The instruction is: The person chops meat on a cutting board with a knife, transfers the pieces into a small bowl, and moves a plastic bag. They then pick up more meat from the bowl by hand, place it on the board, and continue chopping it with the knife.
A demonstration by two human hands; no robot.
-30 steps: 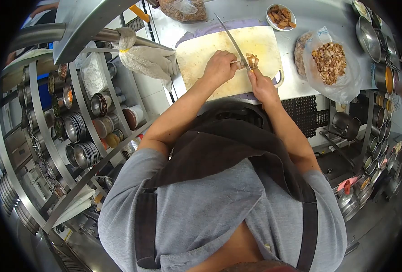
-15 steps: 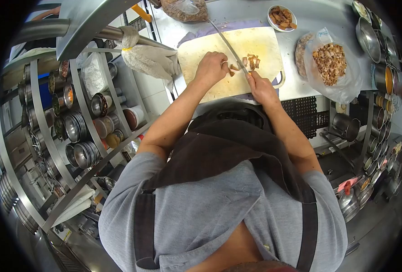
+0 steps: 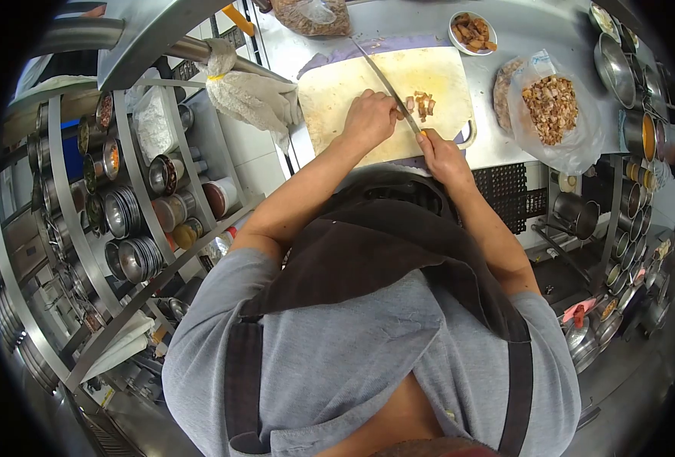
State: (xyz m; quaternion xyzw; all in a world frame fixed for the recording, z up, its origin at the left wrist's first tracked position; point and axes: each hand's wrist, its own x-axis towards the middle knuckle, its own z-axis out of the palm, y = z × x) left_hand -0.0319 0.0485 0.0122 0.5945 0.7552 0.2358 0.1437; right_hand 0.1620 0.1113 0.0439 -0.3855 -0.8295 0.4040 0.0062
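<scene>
On the cream cutting board (image 3: pixel 330 99), my right hand (image 3: pixel 445 158) grips the handle of a long knife (image 3: pixel 383 79), whose blade slants up and left across the board. My left hand (image 3: pixel 371 120) is closed, fingertips curled down beside the blade's left side. Whatever lies under those fingers is hidden. Several small chopped brown pieces (image 3: pixel 425 104), which look like cooked meat, lie just right of the blade.
A white bowl of browned chunks (image 3: pixel 472 33) stands behind the board. To the right, an open plastic bag holds many diced pieces (image 3: pixel 550 110). Another filled bag (image 3: pixel 312 17) lies at the back left. A cloth (image 3: pixel 250 95) hangs on a rail beside the board.
My left hand has moved right, close to the blade, covering the small brown bits that lay beside its fingertips. The knife has shifted slightly; my right hand still holds it.
</scene>
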